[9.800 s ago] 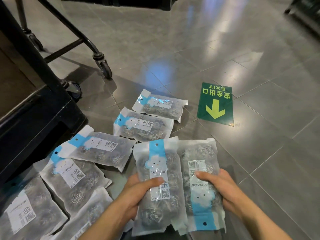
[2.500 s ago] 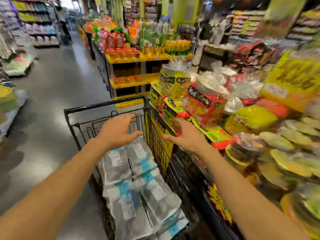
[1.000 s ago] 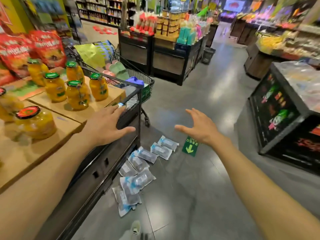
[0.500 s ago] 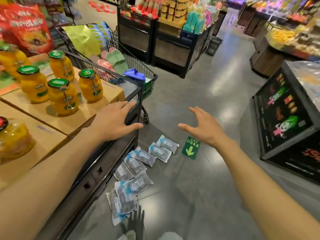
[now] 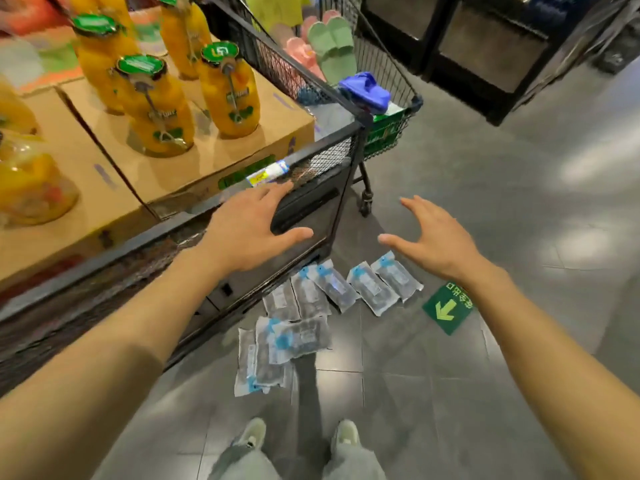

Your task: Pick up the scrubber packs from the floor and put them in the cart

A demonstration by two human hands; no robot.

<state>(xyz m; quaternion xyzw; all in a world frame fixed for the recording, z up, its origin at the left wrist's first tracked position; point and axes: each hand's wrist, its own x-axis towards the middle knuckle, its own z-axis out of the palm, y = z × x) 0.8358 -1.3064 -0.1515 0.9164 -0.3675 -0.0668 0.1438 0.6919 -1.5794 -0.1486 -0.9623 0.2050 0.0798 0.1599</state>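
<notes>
From the head camera, both bare arms reach forward over a grey tiled floor (image 5: 467, 393) in a shop aisle. The left hand (image 5: 247, 233) is spread flat with straight fingers and thumb out, holding nothing, in front of the dark metal edge of a display stand (image 5: 311, 209); whether it touches the stand I cannot tell. The right hand (image 5: 434, 239) is likewise open, fingers straight and slightly fanned, thumb pointing toward the left hand, empty and in the air above the floor. Below and between the hands, clear plastic scrubber packs with blue-and-white labels (image 5: 329, 296) lie scattered on the floor at the foot of the stand: several side by side in a loose row, and a few more overlapping in a small pile (image 5: 273, 351) nearer the person's feet. Just right of the row a green floor sticker with a yellow arrow (image 5: 448, 308) is stuck to a tile. Two pale shoes (image 5: 343, 433) and grey trouser legs show at the bottom edge. On the stand, brown cardboard boxes (image 5: 194, 161) carry tall jars of yellow fruit with green lids (image 5: 228, 91). Beyond the stand's corner stands a black wire shopping cart (image 5: 391, 95) holding green and pink slippers (image 5: 332, 46) and a blue folded item (image 5: 365, 90), well apart from the packs.
</notes>
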